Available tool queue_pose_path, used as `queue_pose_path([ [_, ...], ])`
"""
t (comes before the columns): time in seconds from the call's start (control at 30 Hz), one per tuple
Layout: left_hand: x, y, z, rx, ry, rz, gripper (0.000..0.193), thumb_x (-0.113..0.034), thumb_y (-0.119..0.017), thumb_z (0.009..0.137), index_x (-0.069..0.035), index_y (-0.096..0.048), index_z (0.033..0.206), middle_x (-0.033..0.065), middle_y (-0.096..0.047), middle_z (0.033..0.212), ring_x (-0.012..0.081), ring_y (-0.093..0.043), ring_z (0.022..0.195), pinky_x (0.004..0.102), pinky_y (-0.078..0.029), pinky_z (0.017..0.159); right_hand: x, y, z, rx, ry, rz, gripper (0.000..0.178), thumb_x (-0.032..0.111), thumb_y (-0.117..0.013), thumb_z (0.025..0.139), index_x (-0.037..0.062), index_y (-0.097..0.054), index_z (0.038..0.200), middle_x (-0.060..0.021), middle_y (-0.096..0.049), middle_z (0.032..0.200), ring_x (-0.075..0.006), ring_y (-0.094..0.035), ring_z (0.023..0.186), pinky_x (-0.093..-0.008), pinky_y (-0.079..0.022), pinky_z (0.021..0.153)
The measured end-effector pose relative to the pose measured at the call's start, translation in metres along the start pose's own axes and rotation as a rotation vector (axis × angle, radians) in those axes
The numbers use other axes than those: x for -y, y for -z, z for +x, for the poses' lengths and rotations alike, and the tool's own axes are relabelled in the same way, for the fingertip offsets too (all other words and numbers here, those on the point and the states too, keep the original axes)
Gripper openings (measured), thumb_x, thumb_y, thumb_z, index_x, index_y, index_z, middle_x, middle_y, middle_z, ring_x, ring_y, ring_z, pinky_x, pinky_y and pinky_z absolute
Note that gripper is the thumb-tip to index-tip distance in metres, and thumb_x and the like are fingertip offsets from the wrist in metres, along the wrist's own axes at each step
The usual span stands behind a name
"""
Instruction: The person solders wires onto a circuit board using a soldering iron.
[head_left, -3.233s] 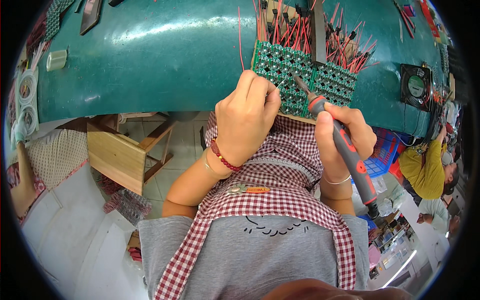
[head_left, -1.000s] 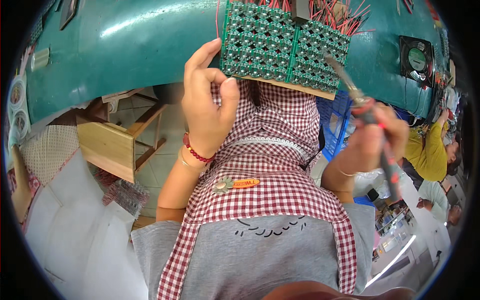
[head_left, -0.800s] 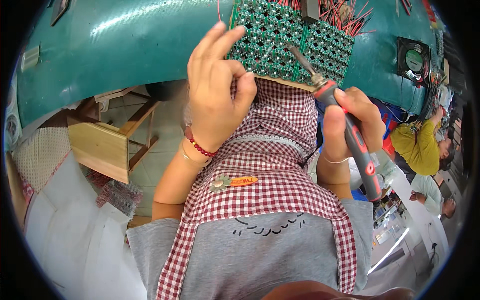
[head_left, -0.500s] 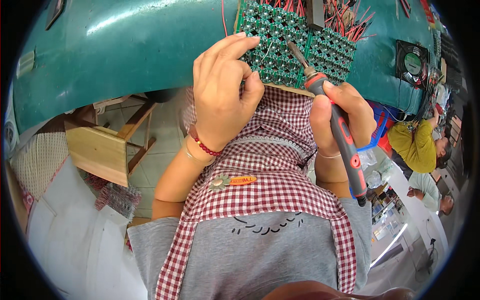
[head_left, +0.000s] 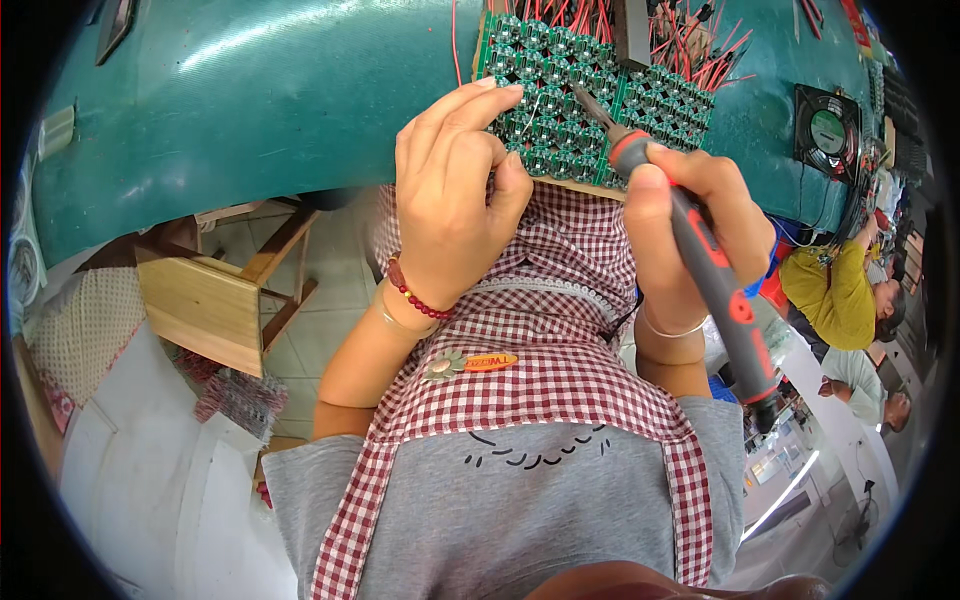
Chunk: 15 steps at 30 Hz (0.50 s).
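Observation:
My right hand point(head_left: 700, 215) is wrapped round the grey and red handle of a soldering iron point(head_left: 715, 285). The iron's dark tip points up and left, at the small parts on a green circuit board panel point(head_left: 560, 160). Along the panel's left side, my left hand point(head_left: 455, 185) has thumb and index finger pinched together, with its other fingertips at the panel's edge. A thin silvery solder wire point(head_left: 532, 112) runs from near that pinch over the board toward the iron's tip. Whether the tip touches a joint is too small to tell.
Red and black wires point(head_left: 690, 45) crowd the panel's far side, with a dark bar point(head_left: 631, 35) lying across it. On the green table point(head_left: 270, 120), a black fan point(head_left: 827, 132) stands to the right. A wooden stool point(head_left: 200, 300) is at lower left. Other people point(head_left: 835, 290) sit at far right.
The iron's handle has swung right and lower with my right hand, while its tip stays over nearly the same part of the board. My left hand has shifted only slightly.

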<state>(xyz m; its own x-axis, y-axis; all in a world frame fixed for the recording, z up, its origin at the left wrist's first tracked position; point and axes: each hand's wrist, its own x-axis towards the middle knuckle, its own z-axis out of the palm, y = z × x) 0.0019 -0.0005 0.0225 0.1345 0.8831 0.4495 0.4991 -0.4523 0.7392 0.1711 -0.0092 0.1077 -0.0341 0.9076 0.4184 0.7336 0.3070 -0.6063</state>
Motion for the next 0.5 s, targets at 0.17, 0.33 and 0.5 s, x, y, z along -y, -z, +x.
queue_pose_path([
  [0.17, 0.002, -0.004, -0.002, -0.034, -0.017, -0.006, 0.019, 0.001, -0.067, 0.072, -0.006, -0.051, 0.08, 0.0109, -0.069, 0.117, 0.0303, -0.063, 0.114, 0.0417, -0.044, 0.093, 0.002, 0.016, -0.006, -0.034, -0.08, 0.087, 0.014, -0.004, -0.07, 0.074, -0.0012, -0.066, 0.087, -0.0056, -0.059, 0.061, -0.0093, -0.049, 0.046, -0.0243, -0.039, 0.044],
  [0.33, -0.006, 0.001, 0.005, -0.011, 0.014, 0.059, 0.017, 0.001, -0.068, 0.073, -0.006, -0.054, 0.079, 0.0107, -0.07, 0.114, 0.0292, -0.063, 0.109, 0.0387, -0.043, 0.092, -0.003, 0.011, -0.009, -0.003, -0.027, 0.095, 0.015, -0.004, -0.069, 0.073, -0.002, -0.066, 0.088, -0.0061, -0.056, 0.058, -0.0108, -0.047, 0.045, -0.0252, -0.038, 0.044],
  [0.5, -0.007, -0.004, 0.016, 0.0, 0.019, 0.123, 0.016, -0.001, -0.071, 0.072, -0.008, -0.058, 0.078, 0.0058, -0.067, 0.11, 0.0259, -0.061, 0.103, 0.0372, -0.041, 0.086, -0.012, 0.004, -0.01, -0.045, -0.004, 0.13, 0.017, -0.005, -0.069, 0.072, -0.0017, -0.066, 0.088, -0.0062, -0.057, 0.059, -0.012, -0.048, 0.045, -0.0255, -0.039, 0.044],
])
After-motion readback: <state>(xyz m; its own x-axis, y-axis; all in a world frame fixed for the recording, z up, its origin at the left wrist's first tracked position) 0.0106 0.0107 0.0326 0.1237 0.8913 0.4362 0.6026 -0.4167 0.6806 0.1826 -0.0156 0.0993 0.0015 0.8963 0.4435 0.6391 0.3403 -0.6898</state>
